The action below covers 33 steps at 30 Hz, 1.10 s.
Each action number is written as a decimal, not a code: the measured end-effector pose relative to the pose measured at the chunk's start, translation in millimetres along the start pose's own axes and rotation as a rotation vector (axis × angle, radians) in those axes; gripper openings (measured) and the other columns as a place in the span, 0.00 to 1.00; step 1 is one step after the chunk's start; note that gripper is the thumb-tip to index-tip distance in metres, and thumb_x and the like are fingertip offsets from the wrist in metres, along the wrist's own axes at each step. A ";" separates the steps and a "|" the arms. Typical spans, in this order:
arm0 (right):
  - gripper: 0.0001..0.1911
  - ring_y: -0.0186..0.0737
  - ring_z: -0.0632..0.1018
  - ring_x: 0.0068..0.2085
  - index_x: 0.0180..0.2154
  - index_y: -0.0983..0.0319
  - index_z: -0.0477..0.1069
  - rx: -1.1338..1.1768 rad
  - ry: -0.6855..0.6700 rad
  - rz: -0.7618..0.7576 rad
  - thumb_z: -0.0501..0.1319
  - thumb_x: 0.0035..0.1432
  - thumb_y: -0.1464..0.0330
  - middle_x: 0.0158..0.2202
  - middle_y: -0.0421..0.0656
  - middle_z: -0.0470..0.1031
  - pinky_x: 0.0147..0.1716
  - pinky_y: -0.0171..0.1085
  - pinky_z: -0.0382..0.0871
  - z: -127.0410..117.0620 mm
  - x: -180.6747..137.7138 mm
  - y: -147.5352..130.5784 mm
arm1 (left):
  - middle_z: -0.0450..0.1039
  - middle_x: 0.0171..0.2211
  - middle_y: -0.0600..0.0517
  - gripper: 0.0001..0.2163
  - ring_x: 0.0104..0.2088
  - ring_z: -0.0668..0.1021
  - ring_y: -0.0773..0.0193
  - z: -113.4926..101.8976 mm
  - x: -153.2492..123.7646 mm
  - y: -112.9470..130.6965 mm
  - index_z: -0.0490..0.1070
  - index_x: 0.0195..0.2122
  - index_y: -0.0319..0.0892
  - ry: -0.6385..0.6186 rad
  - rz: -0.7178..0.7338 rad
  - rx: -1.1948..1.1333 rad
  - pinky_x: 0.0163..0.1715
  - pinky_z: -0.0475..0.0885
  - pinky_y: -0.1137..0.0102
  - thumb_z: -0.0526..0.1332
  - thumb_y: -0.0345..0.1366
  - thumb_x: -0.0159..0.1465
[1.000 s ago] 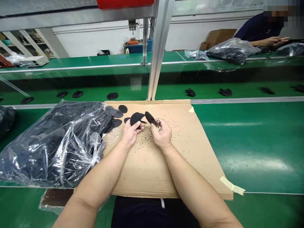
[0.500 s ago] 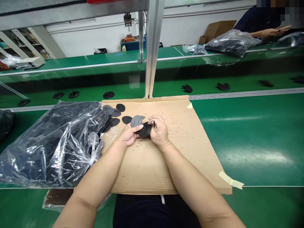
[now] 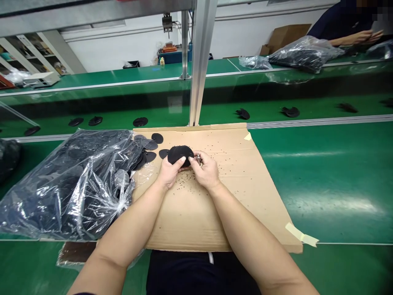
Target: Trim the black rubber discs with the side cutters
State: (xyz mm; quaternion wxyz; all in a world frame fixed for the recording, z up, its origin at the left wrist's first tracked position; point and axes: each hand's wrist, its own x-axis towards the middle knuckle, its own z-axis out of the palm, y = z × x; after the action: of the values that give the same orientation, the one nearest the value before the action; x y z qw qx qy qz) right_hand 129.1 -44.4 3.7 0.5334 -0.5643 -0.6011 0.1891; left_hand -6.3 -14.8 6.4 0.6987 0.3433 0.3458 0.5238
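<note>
My left hand [image 3: 170, 171] and my right hand [image 3: 206, 171] meet over a flat cardboard sheet [image 3: 215, 205]. Both pinch a black oval piece [image 3: 180, 154] held between them, its dark face toward me. My right hand also grips a small metal tool [image 3: 198, 159] in its fingers. Loose black oval pieces [image 3: 150, 144] lie on the cardboard just left of my hands. They spill from a large clear plastic bag [image 3: 70, 184] full of the same dark parts.
Small dark crumbs dot the cardboard. Beyond it runs a green conveyor belt [image 3: 276, 110] with scattered black pieces [image 3: 140, 121]. An aluminium post [image 3: 199, 61] rises behind the cardboard. A co-worker's arms [image 3: 356, 39] and another bag [image 3: 303, 53] are at the far right.
Two separate black pieces, one in each hand, were brought together and now sit as a single oval between both hands. The hands have closed in on each other.
</note>
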 end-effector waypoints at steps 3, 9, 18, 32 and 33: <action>0.09 0.39 0.76 0.33 0.39 0.60 0.74 0.020 -0.006 -0.018 0.59 0.59 0.64 0.31 0.41 0.77 0.36 0.37 0.70 -1.2 1.7 0.4 | 0.77 0.42 0.47 0.23 0.44 0.79 0.54 1.1 -1.7 -0.7 0.73 0.44 0.40 -0.010 0.022 -0.006 0.45 0.75 0.58 0.75 0.35 0.47; 0.09 0.42 0.78 0.37 0.39 0.60 0.76 0.001 -0.037 -0.042 0.59 0.59 0.65 0.33 0.42 0.78 0.39 0.39 0.71 -1.8 3.1 0.5 | 0.78 0.43 0.47 0.21 0.45 0.79 0.55 -1.0 0.0 -1.4 0.75 0.43 0.40 0.014 0.042 -0.015 0.47 0.74 0.58 0.75 0.35 0.47; 0.14 0.40 0.78 0.37 0.40 0.59 0.76 0.058 -0.197 -0.043 0.58 0.62 0.58 0.37 0.42 0.79 0.38 0.38 0.71 -10.2 5.1 -2.1 | 0.78 0.40 0.47 0.16 0.43 0.78 0.59 -4.5 -1.4 1.0 0.77 0.37 0.38 -0.101 0.073 -0.010 0.51 0.71 0.63 0.74 0.34 0.48; 0.18 0.36 0.69 0.26 0.21 0.60 0.66 -0.043 -0.146 -0.194 0.59 0.60 0.58 0.21 0.39 0.67 0.29 0.36 0.64 -18.3 6.2 -5.9 | 0.77 0.38 0.46 0.15 0.42 0.78 0.57 -2.5 -6.2 7.4 0.75 0.33 0.37 -0.234 -0.025 0.017 0.50 0.72 0.62 0.75 0.35 0.47; 0.19 0.36 0.69 0.26 0.20 0.59 0.65 -0.070 -0.125 -0.207 0.59 0.60 0.58 0.20 0.39 0.66 0.30 0.36 0.64 -17.3 5.6 -6.9 | 0.77 0.38 0.46 0.15 0.42 0.78 0.58 -2.9 -5.7 6.9 0.75 0.34 0.37 -0.225 -0.039 0.000 0.49 0.72 0.62 0.75 0.35 0.48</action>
State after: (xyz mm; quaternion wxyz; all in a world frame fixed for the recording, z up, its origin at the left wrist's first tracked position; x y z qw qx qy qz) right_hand 141.8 -48.0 18.0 0.4913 -0.5046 -0.6946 0.1468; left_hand -13.3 -18.5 11.4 0.7432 0.3933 0.2719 0.4680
